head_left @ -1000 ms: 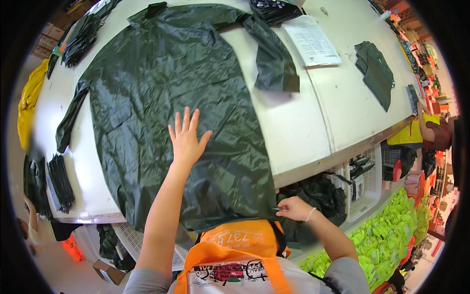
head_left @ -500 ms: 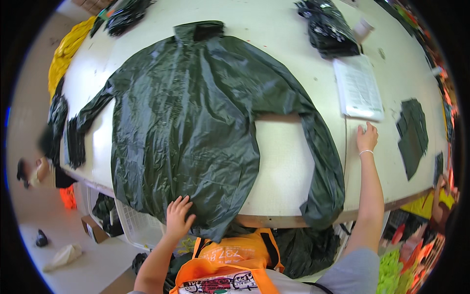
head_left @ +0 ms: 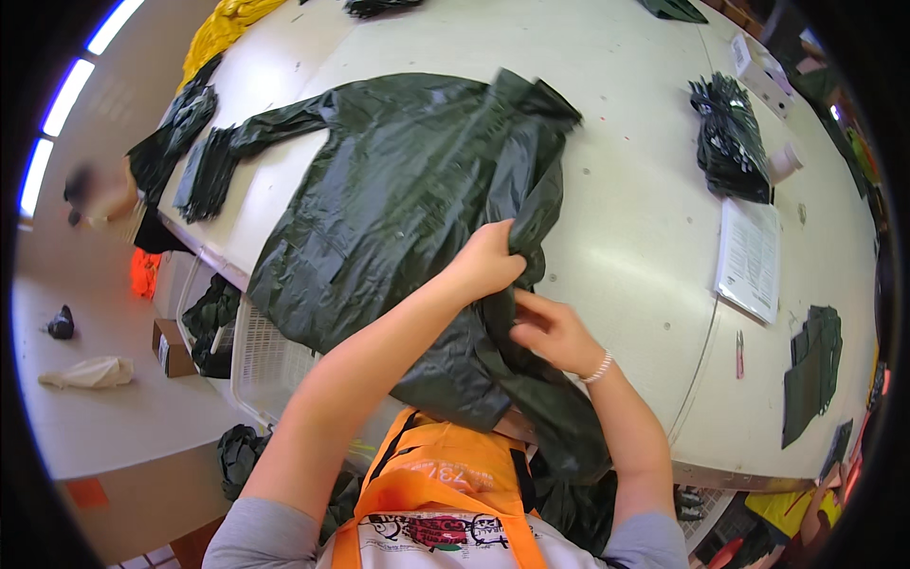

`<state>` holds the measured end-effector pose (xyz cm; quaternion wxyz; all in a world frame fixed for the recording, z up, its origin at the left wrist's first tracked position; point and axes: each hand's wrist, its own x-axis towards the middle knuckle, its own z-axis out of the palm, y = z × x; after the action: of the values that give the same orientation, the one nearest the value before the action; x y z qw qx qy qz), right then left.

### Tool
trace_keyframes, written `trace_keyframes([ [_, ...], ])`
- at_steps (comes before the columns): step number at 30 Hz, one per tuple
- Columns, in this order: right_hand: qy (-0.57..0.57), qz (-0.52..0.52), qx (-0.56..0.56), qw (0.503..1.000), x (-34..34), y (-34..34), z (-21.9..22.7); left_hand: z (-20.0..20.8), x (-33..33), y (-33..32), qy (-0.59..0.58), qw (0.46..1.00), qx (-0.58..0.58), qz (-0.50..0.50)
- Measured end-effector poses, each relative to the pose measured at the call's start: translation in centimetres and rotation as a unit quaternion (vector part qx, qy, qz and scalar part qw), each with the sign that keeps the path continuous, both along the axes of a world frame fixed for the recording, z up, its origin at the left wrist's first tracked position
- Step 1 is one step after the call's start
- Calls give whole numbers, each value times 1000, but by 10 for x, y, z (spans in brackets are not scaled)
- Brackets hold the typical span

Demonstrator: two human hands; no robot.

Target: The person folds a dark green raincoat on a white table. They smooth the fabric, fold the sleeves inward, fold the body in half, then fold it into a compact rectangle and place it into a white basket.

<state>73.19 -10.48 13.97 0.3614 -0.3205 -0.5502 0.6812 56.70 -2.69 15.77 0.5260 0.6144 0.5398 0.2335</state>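
Side of a dark green jacket (head_left: 398,190) drawn inward on the white table (head_left: 626,237).
The step in hand seemed to be bringing the near-right sleeve (head_left: 559,427) in along the body; the left hand (head_left: 486,261) had its fingers closed on a bunched fold, while the right hand (head_left: 559,334) was half open with curled fingers beside the fabric, and whether it pinched any could not be told. The next move appeared to call for a sure right-hand hold on the sleeve, whose lower end hung over the front edge by the orange bag (head_left: 455,465). The opposite cuff met a stack of dark strips (head_left: 204,180), which might snag; snips (head_left: 739,354) and printed sheets (head_left: 749,261) lay well apart, rightward.
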Motion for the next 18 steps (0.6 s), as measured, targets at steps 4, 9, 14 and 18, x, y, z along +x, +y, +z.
trace_keyframes([
  [4,-53,-222,-72,971,17,1,-73,102,-72,-72,-106,991,-62,58],
  [9,-175,-280,95,939,-19,-21,-154,194,-177,-142,-189,921,257,-223],
  [14,-21,-314,-46,948,-88,-46,-100,249,-282,-164,-480,752,215,-397],
  [18,-84,-372,-78,921,-106,-109,-68,258,-337,-157,-547,677,218,-442],
])
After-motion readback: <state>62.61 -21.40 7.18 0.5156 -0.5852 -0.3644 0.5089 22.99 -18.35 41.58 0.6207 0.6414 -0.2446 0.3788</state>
